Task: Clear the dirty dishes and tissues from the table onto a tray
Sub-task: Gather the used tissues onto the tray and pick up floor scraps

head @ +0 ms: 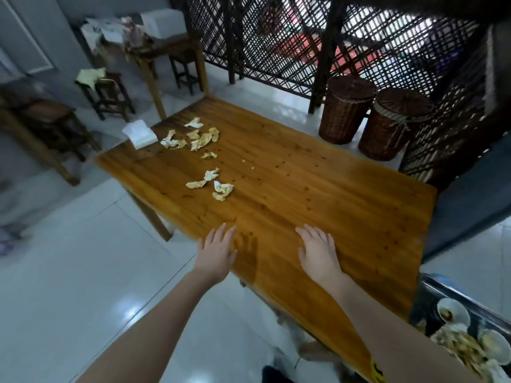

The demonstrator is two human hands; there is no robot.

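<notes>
Several crumpled, stained tissues lie on the wooden table (pixel 304 189): a far cluster (pixel 197 138) near the left corner and a nearer group (pixel 218 186) toward the middle. A white tissue pack (pixel 139 134) overhangs the far left corner. My left hand (pixel 217 252) and my right hand (pixel 318 251) are both flat with straight fingers over the near edge of the table, holding nothing. A metal tray (pixel 431 288) at the lower right carries dirty white bowls (pixel 453 312) and used tissues.
Two brown wicker baskets (pixel 373 120) stand on the floor beyond the table's right side, before a dark lattice screen (pixel 276 37). Wooden stools (pixel 107 92) and another cluttered table (pixel 149 48) stand at the back left. White tiled floor lies to the left.
</notes>
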